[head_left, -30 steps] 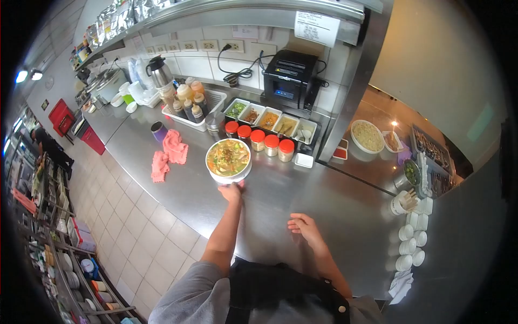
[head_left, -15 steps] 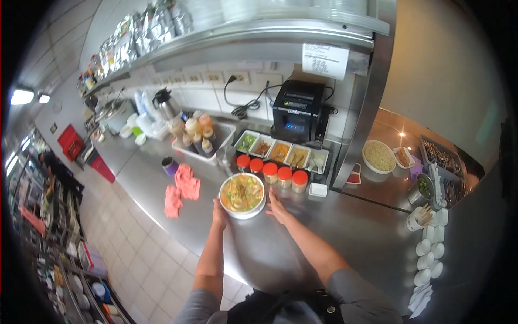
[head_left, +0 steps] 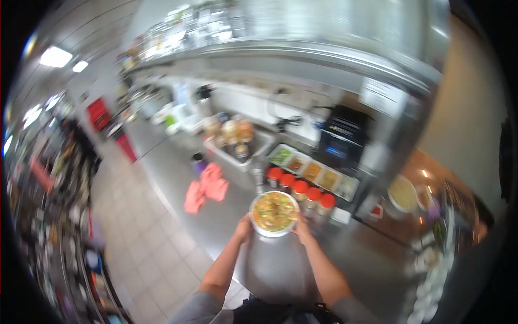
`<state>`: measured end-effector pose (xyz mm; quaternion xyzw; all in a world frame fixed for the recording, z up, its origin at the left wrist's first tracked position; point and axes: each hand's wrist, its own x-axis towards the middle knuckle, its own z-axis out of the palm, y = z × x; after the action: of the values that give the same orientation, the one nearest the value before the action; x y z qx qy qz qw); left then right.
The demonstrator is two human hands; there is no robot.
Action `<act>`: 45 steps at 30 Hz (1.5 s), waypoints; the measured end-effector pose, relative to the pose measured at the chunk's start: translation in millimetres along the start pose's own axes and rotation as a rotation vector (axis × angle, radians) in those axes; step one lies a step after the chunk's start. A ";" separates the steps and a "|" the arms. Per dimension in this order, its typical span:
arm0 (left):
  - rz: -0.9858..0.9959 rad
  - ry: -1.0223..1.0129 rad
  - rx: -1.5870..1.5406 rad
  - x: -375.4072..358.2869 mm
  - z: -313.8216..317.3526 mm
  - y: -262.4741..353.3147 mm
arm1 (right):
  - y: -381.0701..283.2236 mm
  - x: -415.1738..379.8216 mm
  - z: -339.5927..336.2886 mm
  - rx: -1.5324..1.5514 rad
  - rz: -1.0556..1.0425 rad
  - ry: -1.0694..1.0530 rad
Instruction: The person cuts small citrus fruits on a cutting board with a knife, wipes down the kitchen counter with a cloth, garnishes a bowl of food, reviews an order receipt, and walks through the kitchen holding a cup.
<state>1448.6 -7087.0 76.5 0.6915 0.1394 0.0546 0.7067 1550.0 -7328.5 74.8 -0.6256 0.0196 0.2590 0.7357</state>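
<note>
A white bowl (head_left: 274,214) filled with soup and vegetables sits between my hands on or just above the steel counter; which of the two is unclear. My left hand (head_left: 244,229) holds its left side, and my right hand (head_left: 302,223) is against its right side, fingers curved round the rim. Behind the bowl stands a row of jars with red lids (head_left: 300,187). To the left lie pink cloths (head_left: 214,182) beside a dark purple cup (head_left: 198,161). The picture is blurred.
Beyond the jars are trays of toppings (head_left: 312,171) and a black printer (head_left: 343,136). A bin of squeeze bottles (head_left: 237,141) stands at back left. A steel shelf (head_left: 291,51) hangs above. A person in dark clothes (head_left: 80,141) is at far left.
My right hand has closed in from beside the bowl onto its right side. The whole view has shifted, so the counter and its things appear further right and lower.
</note>
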 end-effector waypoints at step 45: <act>-0.293 -0.862 -0.033 -9.1 548.8 -10.6 | -23.5 -232.7 -479.2 0.144 -0.263 0.787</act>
<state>1588.3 -7617.9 69.7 0.6127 -0.0721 -0.3366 0.7114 1499.7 -7859.3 74.6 -0.6208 0.2375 -0.0978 0.7407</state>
